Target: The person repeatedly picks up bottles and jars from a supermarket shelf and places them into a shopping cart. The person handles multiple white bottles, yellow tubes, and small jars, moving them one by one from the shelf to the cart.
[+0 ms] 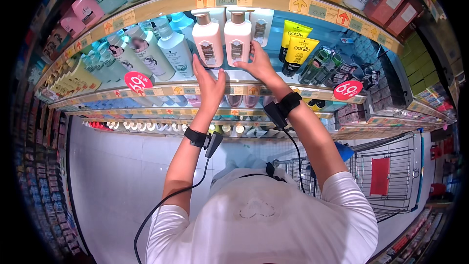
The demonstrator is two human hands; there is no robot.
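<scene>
Two pale pink pump bottles stand side by side on a store shelf, a left one (207, 40) and a right one (238, 40). My right hand (260, 62) is at the right bottle, thumb at its lower front and fingers along its right side. My left hand (210, 80) is raised beside the left bottle's lower left edge, thumb and fingers apart; whether it touches the bottle cannot be told. Behind them stand white bottles (261, 25). A light blue pump bottle (176, 53) stands left of my left hand, and yellow-and-black got2b tubes (298, 55) stand to the right.
The shelf edge (234, 90) carries price tags and round red signs (138, 82). Overhead, an upper shelf (263, 0) holds jars and boxes. Dark green-capped containers (322, 62) stand farther right. A wire shopping cart (397, 176) is at the right, on the tiled floor (121, 161).
</scene>
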